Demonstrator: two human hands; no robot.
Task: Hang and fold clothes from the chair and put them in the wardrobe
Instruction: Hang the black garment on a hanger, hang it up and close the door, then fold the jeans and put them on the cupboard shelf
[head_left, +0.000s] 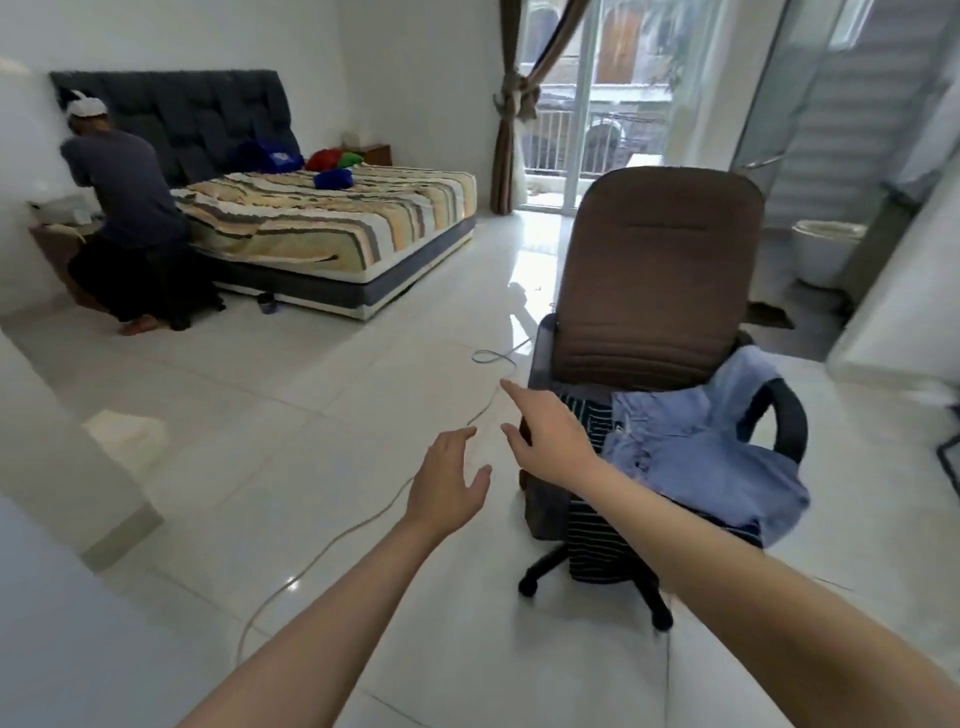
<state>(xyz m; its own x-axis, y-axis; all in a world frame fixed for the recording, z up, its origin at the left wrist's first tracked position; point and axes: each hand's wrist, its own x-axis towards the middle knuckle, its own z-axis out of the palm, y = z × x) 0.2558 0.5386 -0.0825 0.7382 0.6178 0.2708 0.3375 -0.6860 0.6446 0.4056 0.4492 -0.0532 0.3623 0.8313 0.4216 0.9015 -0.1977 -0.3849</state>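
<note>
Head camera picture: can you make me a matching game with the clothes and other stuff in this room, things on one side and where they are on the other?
Things:
1. light blue cloth shirt
2. dark striped garment
3. thin pale cable
4. bright blue bundle

Places:
A. lying on the white tiled floor
B. on the striped bed
C. spread over the seat of the brown padded office chair
D. hanging down off the chair seat's front edge

Pairs: 1-C, 2-D, 3-A, 4-B
</note>
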